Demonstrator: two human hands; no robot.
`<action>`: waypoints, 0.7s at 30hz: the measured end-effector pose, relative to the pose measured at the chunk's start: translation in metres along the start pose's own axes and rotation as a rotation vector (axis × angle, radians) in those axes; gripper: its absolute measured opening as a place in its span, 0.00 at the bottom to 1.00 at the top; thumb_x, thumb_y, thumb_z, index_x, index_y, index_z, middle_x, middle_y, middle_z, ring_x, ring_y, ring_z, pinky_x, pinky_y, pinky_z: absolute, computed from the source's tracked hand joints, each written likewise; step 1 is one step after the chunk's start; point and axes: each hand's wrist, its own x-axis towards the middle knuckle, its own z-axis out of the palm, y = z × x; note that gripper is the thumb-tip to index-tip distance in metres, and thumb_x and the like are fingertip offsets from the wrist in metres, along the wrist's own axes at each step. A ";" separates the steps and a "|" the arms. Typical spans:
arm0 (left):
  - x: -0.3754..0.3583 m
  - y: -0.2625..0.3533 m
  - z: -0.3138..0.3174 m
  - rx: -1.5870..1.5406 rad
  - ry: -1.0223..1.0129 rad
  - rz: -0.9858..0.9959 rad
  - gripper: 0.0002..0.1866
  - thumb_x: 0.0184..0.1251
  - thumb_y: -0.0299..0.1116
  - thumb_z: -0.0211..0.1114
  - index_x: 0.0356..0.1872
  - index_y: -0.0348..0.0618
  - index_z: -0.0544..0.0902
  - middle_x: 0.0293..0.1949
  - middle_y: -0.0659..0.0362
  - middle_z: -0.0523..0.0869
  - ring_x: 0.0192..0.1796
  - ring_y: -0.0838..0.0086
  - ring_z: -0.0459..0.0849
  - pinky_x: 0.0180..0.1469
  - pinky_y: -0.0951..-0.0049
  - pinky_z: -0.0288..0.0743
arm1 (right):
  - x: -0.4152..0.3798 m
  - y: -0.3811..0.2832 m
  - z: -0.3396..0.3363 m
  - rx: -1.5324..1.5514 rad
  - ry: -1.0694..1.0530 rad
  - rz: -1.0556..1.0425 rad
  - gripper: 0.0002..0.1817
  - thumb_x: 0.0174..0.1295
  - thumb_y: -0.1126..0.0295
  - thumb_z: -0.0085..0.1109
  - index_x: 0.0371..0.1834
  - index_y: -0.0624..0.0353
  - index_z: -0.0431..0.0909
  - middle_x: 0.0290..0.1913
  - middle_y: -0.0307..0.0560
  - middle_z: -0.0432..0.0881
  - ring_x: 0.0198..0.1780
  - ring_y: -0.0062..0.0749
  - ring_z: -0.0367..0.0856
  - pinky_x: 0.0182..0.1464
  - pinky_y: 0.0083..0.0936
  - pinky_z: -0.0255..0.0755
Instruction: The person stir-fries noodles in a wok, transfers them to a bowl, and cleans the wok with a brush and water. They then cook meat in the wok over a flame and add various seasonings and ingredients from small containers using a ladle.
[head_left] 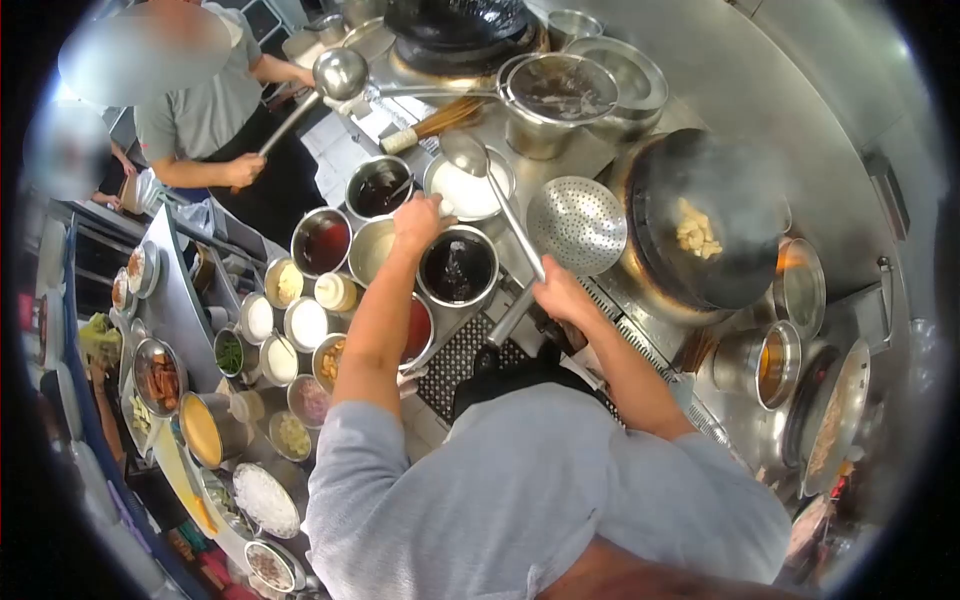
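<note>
My right hand (563, 291) is wrapped around the handle of a long metal ladle (514, 222). The ladle's bowl is up over the rim of a pot of white powder or liquid (470, 186). Beside it lies a round perforated skimmer (577, 225), its handle passing close under my right hand. My left hand (417, 218) is closed above the seasoning pots, its fingers on a small pale thing I cannot make out. Around it stand a pot of black sauce (458, 266) and a pot of dark liquid (379, 188). Pale pieces of food (697, 230) sit in a smoking wok (655, 255).
A strainer (560, 88) rests over a pot at the back, near a bamboo brush (435, 123). At left, a co-worker (215, 120) holds another ladle (340, 75). Several ingredient containers crowd the left counter, including a yellow-filled pot (203, 430). A metal pot (770, 365) stands right.
</note>
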 end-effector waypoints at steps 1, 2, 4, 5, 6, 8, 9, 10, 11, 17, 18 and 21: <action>-0.001 0.000 0.004 0.003 0.031 0.003 0.28 0.50 0.54 0.72 0.50 0.49 0.82 0.45 0.48 0.81 0.45 0.55 0.84 0.46 0.57 0.77 | 0.003 0.000 0.001 -0.017 -0.008 0.016 0.19 0.59 0.70 0.48 0.51 0.70 0.64 0.35 0.72 0.81 0.34 0.61 0.82 0.41 0.48 0.75; 0.001 -0.005 0.012 -0.009 0.086 0.036 0.26 0.53 0.54 0.70 0.47 0.48 0.82 0.43 0.49 0.81 0.42 0.54 0.84 0.43 0.56 0.77 | 0.003 0.000 -0.001 -0.016 -0.032 0.016 0.19 0.59 0.70 0.48 0.51 0.71 0.64 0.33 0.71 0.81 0.32 0.59 0.82 0.38 0.47 0.76; -0.001 -0.005 0.016 -0.007 0.120 0.048 0.26 0.54 0.55 0.69 0.46 0.47 0.82 0.43 0.49 0.81 0.42 0.54 0.84 0.43 0.56 0.77 | -0.007 -0.005 -0.008 -0.008 -0.069 0.030 0.19 0.59 0.70 0.48 0.51 0.71 0.63 0.31 0.69 0.81 0.30 0.57 0.83 0.36 0.46 0.76; -0.002 -0.003 0.016 0.003 0.134 0.046 0.25 0.55 0.55 0.68 0.46 0.46 0.82 0.43 0.49 0.81 0.42 0.55 0.84 0.43 0.56 0.77 | -0.013 -0.008 -0.014 0.006 -0.113 0.033 0.20 0.59 0.70 0.48 0.51 0.72 0.63 0.30 0.68 0.80 0.28 0.54 0.82 0.33 0.44 0.75; -0.003 -0.001 0.014 0.001 0.127 0.050 0.25 0.55 0.55 0.68 0.46 0.46 0.82 0.43 0.49 0.81 0.42 0.55 0.84 0.43 0.56 0.77 | -0.016 -0.009 -0.018 0.018 -0.149 0.033 0.20 0.59 0.71 0.47 0.52 0.72 0.63 0.30 0.67 0.80 0.26 0.51 0.82 0.30 0.42 0.75; -0.002 0.004 0.008 0.025 0.036 -0.024 0.26 0.56 0.56 0.67 0.48 0.47 0.81 0.45 0.48 0.81 0.44 0.55 0.84 0.45 0.55 0.77 | -0.022 -0.006 -0.021 0.029 -0.145 0.027 0.21 0.58 0.71 0.48 0.53 0.72 0.63 0.29 0.66 0.80 0.24 0.50 0.81 0.28 0.41 0.73; -0.001 0.005 0.008 0.024 0.035 -0.011 0.26 0.56 0.56 0.67 0.48 0.47 0.81 0.45 0.48 0.81 0.44 0.55 0.84 0.45 0.55 0.77 | -0.025 -0.005 -0.023 0.040 -0.145 0.014 0.22 0.58 0.71 0.48 0.54 0.71 0.63 0.28 0.65 0.79 0.22 0.48 0.80 0.25 0.40 0.72; -0.002 0.003 0.009 0.027 0.053 -0.017 0.27 0.57 0.55 0.67 0.50 0.47 0.80 0.45 0.48 0.81 0.46 0.54 0.84 0.46 0.55 0.77 | -0.030 -0.007 -0.025 0.047 -0.131 0.023 0.22 0.58 0.71 0.48 0.54 0.71 0.63 0.28 0.65 0.79 0.22 0.48 0.80 0.25 0.40 0.72; -0.003 0.003 0.010 0.027 0.071 -0.014 0.27 0.57 0.55 0.67 0.51 0.47 0.80 0.46 0.48 0.81 0.47 0.54 0.84 0.47 0.55 0.77 | -0.035 -0.010 -0.027 0.061 -0.162 0.011 0.22 0.58 0.71 0.48 0.55 0.71 0.63 0.27 0.64 0.79 0.22 0.47 0.79 0.25 0.39 0.72; -0.002 0.005 0.012 -0.031 0.044 0.054 0.29 0.57 0.55 0.67 0.52 0.43 0.79 0.48 0.45 0.82 0.46 0.52 0.84 0.46 0.54 0.77 | -0.060 -0.004 -0.031 -0.019 -0.180 0.049 0.20 0.54 0.73 0.48 0.52 0.67 0.69 0.37 0.70 0.81 0.39 0.62 0.81 0.40 0.48 0.74; 0.000 0.013 0.016 -0.026 0.039 0.080 0.29 0.57 0.55 0.67 0.52 0.43 0.79 0.48 0.45 0.82 0.46 0.52 0.84 0.46 0.54 0.77 | -0.065 0.000 -0.032 -0.024 -0.173 0.058 0.20 0.54 0.74 0.48 0.52 0.68 0.69 0.35 0.69 0.80 0.35 0.60 0.81 0.36 0.47 0.74; 0.000 -0.006 0.024 0.085 0.134 0.088 0.29 0.57 0.58 0.65 0.51 0.46 0.80 0.46 0.44 0.83 0.45 0.52 0.85 0.44 0.54 0.78 | -0.061 -0.003 -0.024 0.024 -0.214 0.021 0.19 0.54 0.74 0.48 0.50 0.68 0.69 0.30 0.65 0.80 0.27 0.53 0.81 0.27 0.43 0.73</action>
